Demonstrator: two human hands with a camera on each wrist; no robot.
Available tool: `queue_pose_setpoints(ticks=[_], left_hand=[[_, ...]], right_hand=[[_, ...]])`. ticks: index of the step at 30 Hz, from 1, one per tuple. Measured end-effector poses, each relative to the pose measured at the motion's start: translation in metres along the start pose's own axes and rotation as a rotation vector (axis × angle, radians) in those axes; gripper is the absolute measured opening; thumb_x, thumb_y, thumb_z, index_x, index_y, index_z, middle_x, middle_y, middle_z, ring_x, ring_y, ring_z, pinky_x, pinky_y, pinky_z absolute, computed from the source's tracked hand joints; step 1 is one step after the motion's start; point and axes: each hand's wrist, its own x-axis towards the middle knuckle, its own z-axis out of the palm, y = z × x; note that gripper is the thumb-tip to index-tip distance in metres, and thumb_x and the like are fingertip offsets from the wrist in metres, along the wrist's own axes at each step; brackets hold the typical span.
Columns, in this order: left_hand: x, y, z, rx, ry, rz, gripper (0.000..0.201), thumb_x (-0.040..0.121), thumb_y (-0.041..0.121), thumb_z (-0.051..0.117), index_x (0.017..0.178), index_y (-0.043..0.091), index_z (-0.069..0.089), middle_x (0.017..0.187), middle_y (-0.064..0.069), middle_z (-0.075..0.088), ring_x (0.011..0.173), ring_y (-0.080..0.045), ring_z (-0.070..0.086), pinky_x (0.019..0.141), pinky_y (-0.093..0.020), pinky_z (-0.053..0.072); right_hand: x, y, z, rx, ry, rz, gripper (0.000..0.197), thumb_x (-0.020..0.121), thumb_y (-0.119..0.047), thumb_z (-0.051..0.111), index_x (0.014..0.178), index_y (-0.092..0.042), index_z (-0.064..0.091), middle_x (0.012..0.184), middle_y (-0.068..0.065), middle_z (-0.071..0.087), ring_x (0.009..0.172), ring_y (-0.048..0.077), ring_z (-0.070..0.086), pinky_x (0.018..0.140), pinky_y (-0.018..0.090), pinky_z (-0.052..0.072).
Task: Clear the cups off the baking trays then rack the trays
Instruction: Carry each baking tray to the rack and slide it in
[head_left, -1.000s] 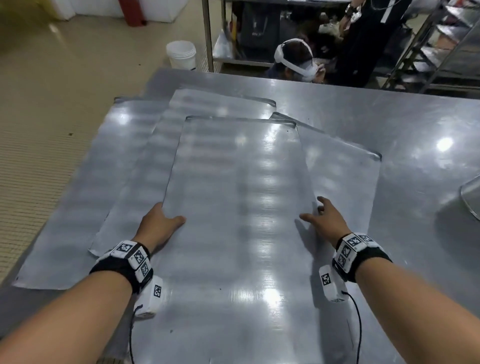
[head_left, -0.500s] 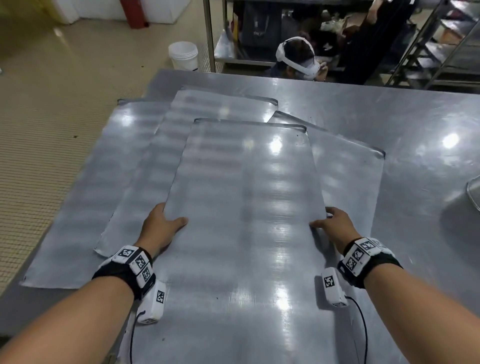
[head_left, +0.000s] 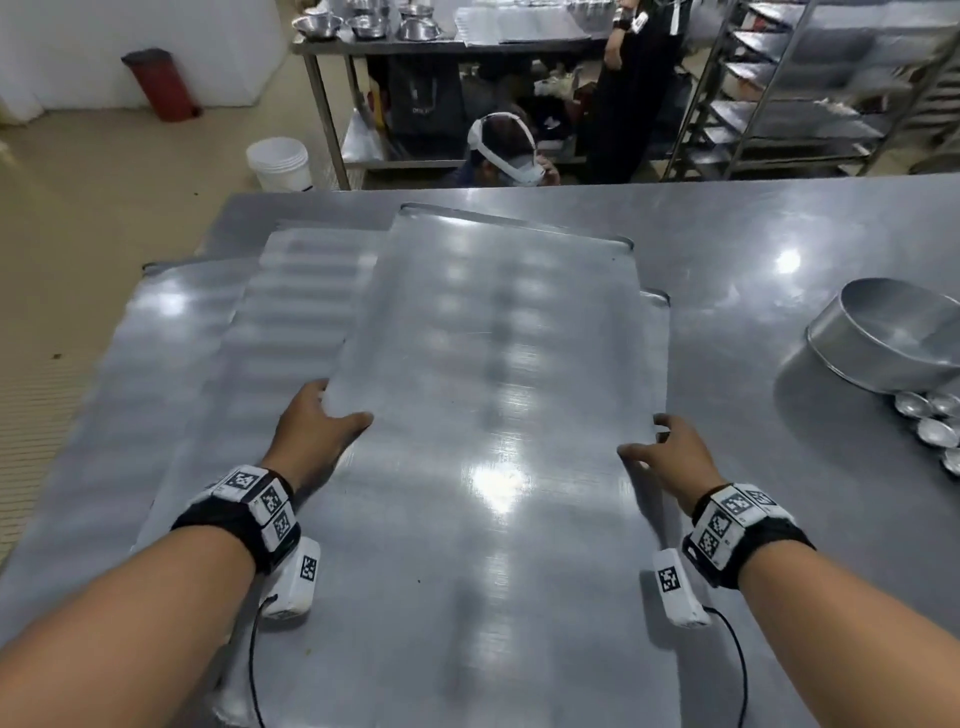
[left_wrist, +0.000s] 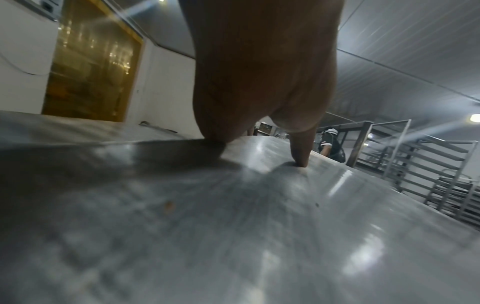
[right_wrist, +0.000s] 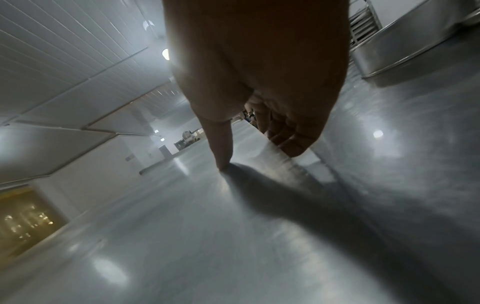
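Observation:
Several flat metal baking trays lie overlapped on the steel table (head_left: 779, 249). I hold the top tray (head_left: 478, 389) by its long sides. My left hand (head_left: 332, 418) grips the left edge, thumb (left_wrist: 298, 152) on top, fingers hidden beneath. My right hand (head_left: 655, 441) grips the right edge, thumb (right_wrist: 221, 148) pressed on the surface, fingers (right_wrist: 291, 139) curled round the rim. Lower trays (head_left: 291, 312) stick out to the left, and one shows at the right (head_left: 657, 332). Small metal cups (head_left: 930, 421) sit on the table at the far right, off the trays.
A large round metal pan (head_left: 893, 332) stands by the cups. A tray rack (head_left: 795, 88) is beyond the table at the back right. One person crouches (head_left: 504, 150) behind the table's far edge, another stands (head_left: 634, 78) nearby. A white bucket (head_left: 278, 163) is on the floor.
My right hand moved from beside the top tray onto its right edge and gripped it. The top tray has shifted right over the lower tray. My view has tipped up.

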Motion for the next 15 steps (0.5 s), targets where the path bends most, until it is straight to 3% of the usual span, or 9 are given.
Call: queue_pose_setpoints(ticks=[6, 10, 13, 15], left_hand=[[0.04, 0.046, 0.034, 0.131, -0.066, 0.099, 0.067, 0.078, 0.028, 0.084, 0.136, 0.018, 0.052, 0.123, 0.001, 0.061, 0.106, -0.018, 0.061, 0.091, -0.031, 0.046], [0.063, 0.059, 0.055, 0.2, -0.101, 0.102, 0.072, 0.08, 0.027, 0.084, 0.141, 0.014, 0.048, 0.122, 0.0, 0.054, 0.113, -0.018, 0.054, 0.099, -0.033, 0.043], [0.079, 0.061, 0.063, 0.271, -0.146, 0.082, 0.075, 0.081, 0.03, 0.084, 0.143, 0.012, 0.047, 0.13, -0.007, 0.058, 0.117, -0.026, 0.058, 0.101, -0.037, 0.046], [0.089, 0.059, 0.067, 0.298, -0.168, 0.065, 0.072, 0.08, 0.031, 0.085, 0.14, 0.012, 0.049, 0.127, -0.008, 0.062, 0.111, -0.027, 0.062, 0.1, -0.042, 0.049]], right_hand=[[0.016, 0.016, -0.025, 0.032, 0.059, 0.047, 0.082, 0.064, -0.031, 0.092, 0.134, -0.017, 0.054, 0.121, 0.007, 0.067, 0.11, 0.026, 0.065, 0.1, 0.049, 0.052], [0.027, 0.02, -0.031, 0.042, 0.067, 0.081, 0.073, 0.07, -0.023, 0.09, 0.133, -0.015, 0.053, 0.116, 0.006, 0.068, 0.105, 0.026, 0.066, 0.099, 0.048, 0.053], [0.035, 0.024, -0.03, 0.027, 0.051, 0.11, 0.06, 0.074, -0.018, 0.088, 0.123, -0.018, 0.053, 0.106, 0.003, 0.067, 0.101, 0.026, 0.067, 0.097, 0.047, 0.053], [0.04, 0.025, -0.028, 0.018, 0.032, 0.125, 0.052, 0.074, -0.015, 0.087, 0.115, -0.019, 0.055, 0.1, 0.002, 0.067, 0.097, 0.026, 0.068, 0.095, 0.048, 0.055]])
